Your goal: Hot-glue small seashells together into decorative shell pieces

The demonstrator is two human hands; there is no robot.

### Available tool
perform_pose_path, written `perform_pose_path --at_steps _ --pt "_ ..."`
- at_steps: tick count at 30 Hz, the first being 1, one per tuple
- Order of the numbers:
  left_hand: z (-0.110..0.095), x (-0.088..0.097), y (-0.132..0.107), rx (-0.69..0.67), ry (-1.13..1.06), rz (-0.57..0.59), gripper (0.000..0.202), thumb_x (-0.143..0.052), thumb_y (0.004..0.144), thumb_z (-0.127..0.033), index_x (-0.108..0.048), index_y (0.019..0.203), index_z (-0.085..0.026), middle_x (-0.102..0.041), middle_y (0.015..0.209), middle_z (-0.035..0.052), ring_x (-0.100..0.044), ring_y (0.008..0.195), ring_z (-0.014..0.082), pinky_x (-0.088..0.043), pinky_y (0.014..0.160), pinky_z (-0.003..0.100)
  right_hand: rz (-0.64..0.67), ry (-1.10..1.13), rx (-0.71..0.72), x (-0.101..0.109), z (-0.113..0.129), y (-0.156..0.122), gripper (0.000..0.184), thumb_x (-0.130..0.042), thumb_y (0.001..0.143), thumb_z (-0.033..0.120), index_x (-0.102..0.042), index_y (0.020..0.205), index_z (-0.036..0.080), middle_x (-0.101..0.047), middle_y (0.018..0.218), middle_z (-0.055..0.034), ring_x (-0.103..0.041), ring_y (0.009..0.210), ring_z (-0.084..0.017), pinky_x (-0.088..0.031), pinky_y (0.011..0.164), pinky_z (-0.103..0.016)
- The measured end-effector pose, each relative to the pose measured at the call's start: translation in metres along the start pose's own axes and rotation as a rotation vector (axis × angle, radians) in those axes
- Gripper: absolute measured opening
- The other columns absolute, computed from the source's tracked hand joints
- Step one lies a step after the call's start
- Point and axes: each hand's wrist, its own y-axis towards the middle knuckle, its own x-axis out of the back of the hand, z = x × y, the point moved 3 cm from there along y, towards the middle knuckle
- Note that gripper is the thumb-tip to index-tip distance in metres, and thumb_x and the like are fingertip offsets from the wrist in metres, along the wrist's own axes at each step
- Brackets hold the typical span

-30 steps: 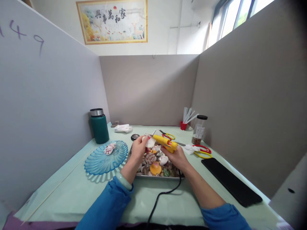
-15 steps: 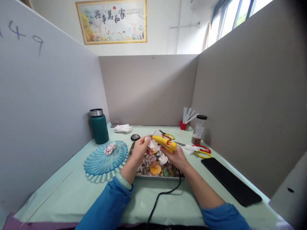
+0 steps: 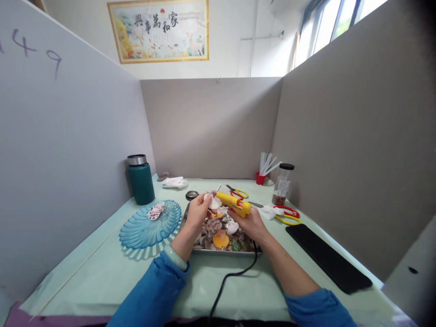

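My right hand (image 3: pixel 250 221) is wrapped round a yellow hot glue gun (image 3: pixel 233 203), whose nozzle points left and whose black cord trails down to the front edge. Pinched in the fingers of my left hand (image 3: pixel 198 211) is a white seashell (image 3: pixel 214 202), just under the nozzle; whether the two touch I cannot tell. Both hands are above a metal tray (image 3: pixel 221 252) heaped with shells, among them an orange scallop shell (image 3: pixel 220 239) and a smaller white one. To the left, a blue scalloped glass plate (image 3: pixel 146 229) bears a red-and-white speckled shell (image 3: pixel 156 211).
A green bottle (image 3: pixel 141 181) stands behind the plate, near a round black lid (image 3: pixel 192 195) and white tissue (image 3: pixel 175 182). At right are scissors (image 3: pixel 289 215), a jar (image 3: pixel 282 185), a red cup (image 3: pixel 260 178) of glue sticks and a black phone-like slab (image 3: pixel 327 256). Grey partitions enclose three sides.
The white shell has turned slightly in my left hand, and more of its face shows beneath the nozzle. My right hand and the glue gun have hardly moved.
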Motion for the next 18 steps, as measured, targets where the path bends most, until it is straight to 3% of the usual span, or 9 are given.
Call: perform_pose_path --at_steps 7,18 --pt "0.0034 0.0052 0.0035 -0.017 -0.019 -0.062 0.026 -0.059 0.073 -0.035 -0.062 0.087 -0.013 -0.060 0.064 -0.0004 -0.055 0.044 0.0102 -0.037 0.034 0.017 -0.033 -0.029 0.000 0.0026 0.0017 0.0000 0.030 -0.063 0.077 0.037 -0.069 0.091 0.011 -0.070 0.080 -0.0069 -0.063 0.068 -0.019 -0.050 0.062 -0.028" --pt "0.0039 0.0040 0.0032 -0.009 -0.034 -0.048 0.026 -0.060 0.074 -0.038 -0.061 0.083 -0.014 -0.059 0.061 -0.0022 -0.052 0.041 0.0079 -0.036 0.035 0.016 -0.036 -0.049 0.009 0.0041 0.0064 0.0005 0.030 -0.061 0.078 0.036 -0.070 0.093 0.011 -0.070 0.080 -0.0067 -0.063 0.070 -0.020 -0.050 0.063 -0.029"
